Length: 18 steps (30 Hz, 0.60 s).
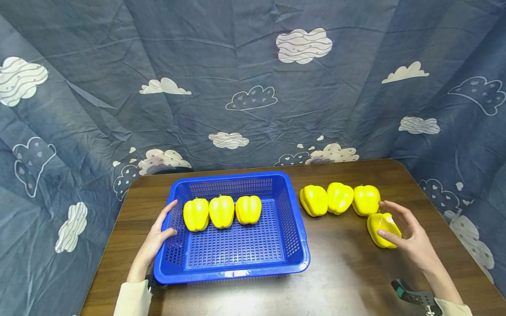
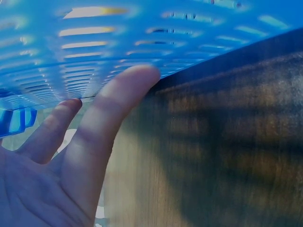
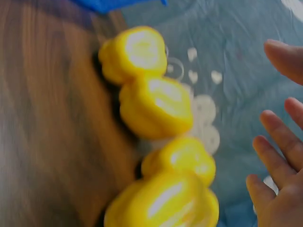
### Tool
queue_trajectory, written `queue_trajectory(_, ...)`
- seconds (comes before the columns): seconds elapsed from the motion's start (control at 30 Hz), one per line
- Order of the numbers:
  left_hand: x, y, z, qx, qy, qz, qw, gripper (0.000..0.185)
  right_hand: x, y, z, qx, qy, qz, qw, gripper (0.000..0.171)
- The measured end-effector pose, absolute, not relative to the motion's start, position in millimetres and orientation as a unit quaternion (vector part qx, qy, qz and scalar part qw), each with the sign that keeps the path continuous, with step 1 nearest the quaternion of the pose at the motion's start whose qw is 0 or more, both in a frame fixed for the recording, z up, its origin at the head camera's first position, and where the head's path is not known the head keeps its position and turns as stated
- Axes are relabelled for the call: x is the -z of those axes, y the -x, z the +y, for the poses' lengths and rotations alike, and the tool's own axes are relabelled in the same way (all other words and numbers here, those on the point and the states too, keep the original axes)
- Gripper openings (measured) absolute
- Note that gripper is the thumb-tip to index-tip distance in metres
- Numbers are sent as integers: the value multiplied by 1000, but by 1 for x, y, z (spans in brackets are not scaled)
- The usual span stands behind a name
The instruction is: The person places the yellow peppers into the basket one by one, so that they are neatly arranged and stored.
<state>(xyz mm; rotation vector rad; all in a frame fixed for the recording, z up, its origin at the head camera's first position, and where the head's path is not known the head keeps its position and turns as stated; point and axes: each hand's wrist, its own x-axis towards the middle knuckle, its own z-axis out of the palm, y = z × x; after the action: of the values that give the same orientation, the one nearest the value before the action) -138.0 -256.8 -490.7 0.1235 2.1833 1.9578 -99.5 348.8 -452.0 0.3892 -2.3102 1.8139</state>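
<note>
A blue slotted plastic basket (image 1: 298, 224) holds three yellow bell peppers (image 1: 222, 212) in a row toward its back left. My left hand (image 1: 152, 241) is at the basket's left side, thumb and forefinger extended and spread along the rim. In the left wrist view those digits lie against the slotted wall (image 2: 142, 45). On the right, my right hand (image 1: 415, 241) hovers with parted fingers around a yellow bell pepper (image 1: 381, 226), the nearest of several on the table. The right wrist view shows the fingers spread and a gap beside the peppers (image 3: 156, 106).
Three more yellow bell peppers (image 1: 340, 198) form a row right of the basket, near the table's back edge. The brown wooden table (image 1: 332, 272) reflects light at its front. Behind it hangs a dark blue curtain (image 1: 205, 92) with white clouds.
</note>
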Motion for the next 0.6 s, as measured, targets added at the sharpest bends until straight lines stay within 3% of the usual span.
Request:
queue_trajectory(0.27, 490, 138, -257, -665, -43, 739, 103, 74, 471, 90, 387, -500, -55, -861, 79, 79)
queue_trajectory(0.6, 490, 138, -257, -660, -42, 743, 99, 74, 493, 85, 410, -525, -23, -850, 37, 85)
